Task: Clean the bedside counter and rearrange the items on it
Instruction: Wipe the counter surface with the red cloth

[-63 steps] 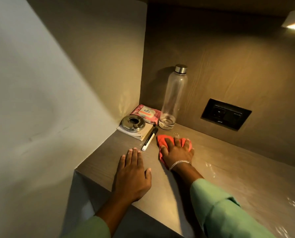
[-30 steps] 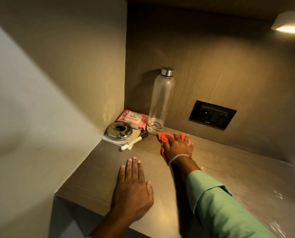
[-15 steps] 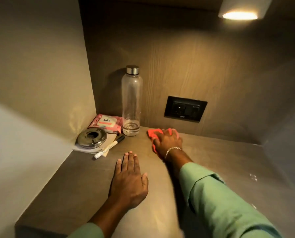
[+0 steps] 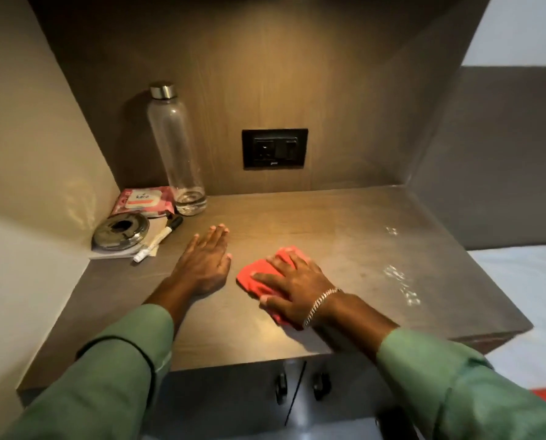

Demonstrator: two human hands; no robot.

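My right hand (image 4: 297,285) presses flat on a red cloth (image 4: 259,274) near the middle front of the wooden counter (image 4: 344,236). My left hand (image 4: 206,260) lies flat and empty on the counter just left of the cloth, fingers together and pointing away. In the back left corner stand a clear bottle (image 4: 174,147) with a metal cap, a pink wipes pack (image 4: 144,200), a round metal ashtray (image 4: 120,231) on a white notepad (image 4: 113,254), and a white marker (image 4: 157,241) with a black cap.
A black wall socket (image 4: 274,149) sits on the back panel above the counter. Wet streaks (image 4: 401,277) shine on the counter's right part. Cabinet doors with dark handles (image 4: 298,384) are below the front edge. A bed (image 4: 532,281) lies to the right.
My right hand has dragged the red cloth from the back, beside the bottle, toward the front middle. The camera view swung right; my left hand stays flat on the counter.
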